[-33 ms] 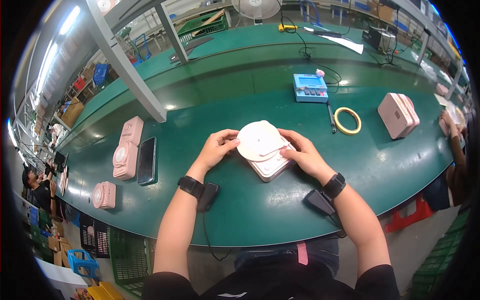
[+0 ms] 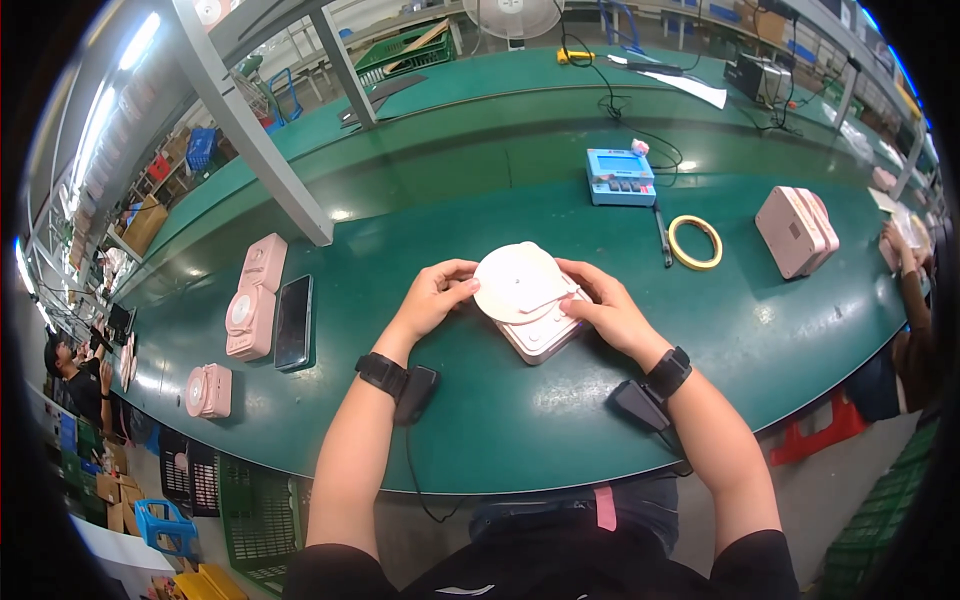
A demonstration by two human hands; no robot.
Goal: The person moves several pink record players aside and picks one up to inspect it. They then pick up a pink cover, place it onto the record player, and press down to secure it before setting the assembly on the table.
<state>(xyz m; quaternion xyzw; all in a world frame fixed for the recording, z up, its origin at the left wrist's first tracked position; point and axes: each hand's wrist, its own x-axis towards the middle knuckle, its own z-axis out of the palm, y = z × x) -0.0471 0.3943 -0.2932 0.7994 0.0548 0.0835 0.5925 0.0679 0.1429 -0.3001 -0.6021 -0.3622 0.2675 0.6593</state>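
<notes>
A small pale pink record player [image 2: 543,340] with a large round platter [image 2: 515,284] and a thin tone arm sits on the green table in front of me. My left hand [image 2: 440,292] pinches the platter's left edge between thumb and fingers. On the other side, my right hand [image 2: 607,305] grips the body, its thumb on top beside the small knobs and its fingers around the far right side. The platter covers much of the body's far part. Each wrist wears a black strap with a dark box attached.
Left lie a dark phone [image 2: 293,322], a pink record player [image 2: 250,320] and a smaller pink unit [image 2: 209,391]. Beyond my right hand are a blue device [image 2: 621,178], a black pen-like tool [image 2: 663,237], a yellow tape roll [image 2: 695,243] and another pink unit [image 2: 796,232]. A metal post [image 2: 260,130] rises at left.
</notes>
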